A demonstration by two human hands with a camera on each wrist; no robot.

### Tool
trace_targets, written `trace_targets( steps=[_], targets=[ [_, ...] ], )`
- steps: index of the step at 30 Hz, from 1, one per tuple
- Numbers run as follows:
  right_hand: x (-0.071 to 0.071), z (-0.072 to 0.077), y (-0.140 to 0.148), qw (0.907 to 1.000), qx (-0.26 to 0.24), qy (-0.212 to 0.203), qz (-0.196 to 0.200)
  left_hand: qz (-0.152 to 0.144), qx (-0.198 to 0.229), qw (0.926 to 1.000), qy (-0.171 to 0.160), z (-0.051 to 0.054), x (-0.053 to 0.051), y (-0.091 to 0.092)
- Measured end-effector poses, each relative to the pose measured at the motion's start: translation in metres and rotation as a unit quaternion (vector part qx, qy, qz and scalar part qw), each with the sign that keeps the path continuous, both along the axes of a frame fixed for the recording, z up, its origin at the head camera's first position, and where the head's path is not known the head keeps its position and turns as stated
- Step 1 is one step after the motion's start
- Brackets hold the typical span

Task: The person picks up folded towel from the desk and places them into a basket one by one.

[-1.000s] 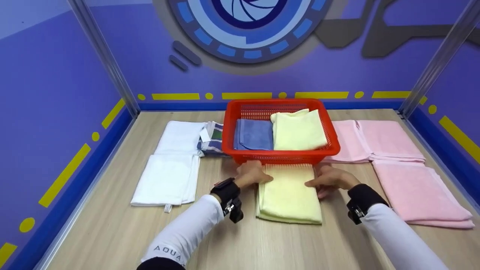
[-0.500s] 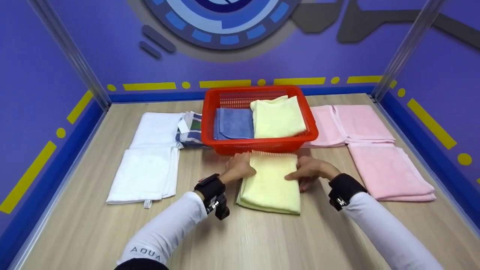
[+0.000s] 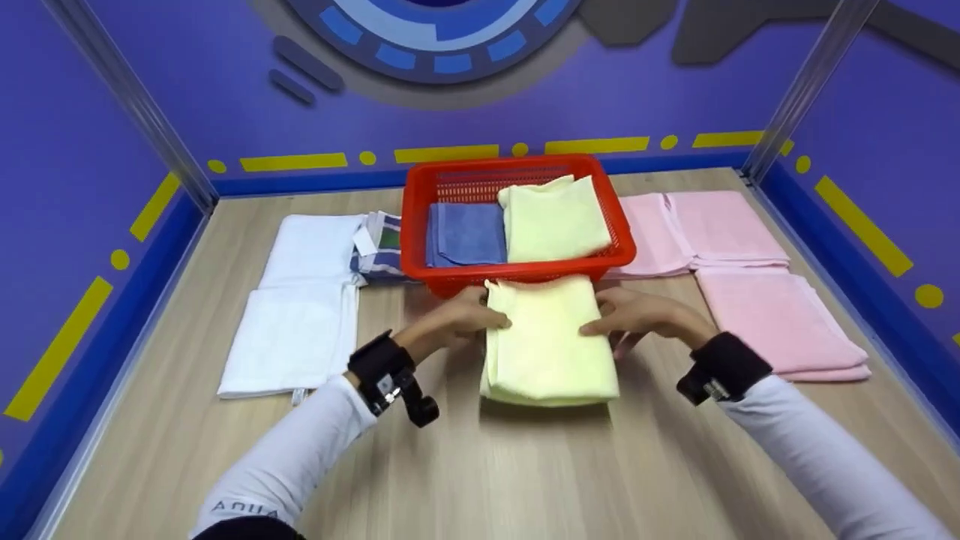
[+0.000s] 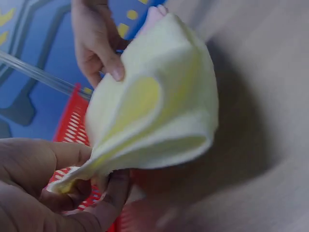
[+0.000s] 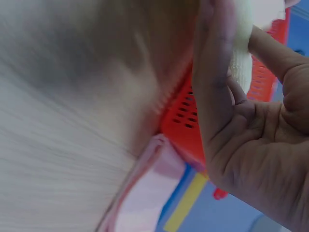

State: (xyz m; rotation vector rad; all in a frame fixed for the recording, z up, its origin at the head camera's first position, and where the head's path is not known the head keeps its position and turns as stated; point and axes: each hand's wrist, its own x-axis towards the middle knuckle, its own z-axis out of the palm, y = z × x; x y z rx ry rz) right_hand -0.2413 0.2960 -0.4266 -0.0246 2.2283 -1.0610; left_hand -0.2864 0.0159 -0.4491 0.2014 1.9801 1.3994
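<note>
Head: folded yellow towel (image 3: pixel 551 345) held clear of the surface (image 3: pixel 480 480), just in front of red basket (image 3: pixel 411 225). Left hand (image 3: pixel 463 319) and right hand (image 3: pixel 637 315) pinch its sides, thumbs on top. Left sleeve (image 3: pixel 300 442), front-left of basket: dark lettering, looks like AQUA, squashed by angle. White tag (image 3: pixel 364 240) on striped towel (image 3: pixel 389 251), left of basket; smaller tag (image 3: pixel 298 396) on white towel (image 3: pixel 289 337), farther left of basket. Any print there's too small to read.

Left wrist: left fingers pinching a gathered edge, folds gaping, basket behind.

Right wrist: right thumb and fingers either side of towel, basket behind.
</note>
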Motion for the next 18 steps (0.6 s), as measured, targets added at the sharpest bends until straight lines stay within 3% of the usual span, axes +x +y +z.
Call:
trace_targets(
  steps=[5, 10, 14, 18],
  targets=[
    [-0.014, 0.044, -0.004, 0.9994, 0.001, 0.026, 0.024, 0.000, 0.024, 0.9982, -0.055, 0.045, -0.017, -0.016],
    [-0.024, 0.074, -0.015, 0.9984, -0.025, 0.045, 0.021, -0.008, 0.027, 0.9987, -0.043, 0.081, -0.031, -0.033],
    [-0.026, 0.080, -0.021, 0.9965, -0.051, 0.061, -0.026, 0.016, 0.033, 0.9988, -0.031, 0.095, -0.038, -0.038],
    [-0.039, 0.079, -0.029, 0.9904, -0.071, 0.084, -0.084, 0.072, 0.061, 0.9953, -0.022, 0.100, -0.052, -0.036]
  ],
)
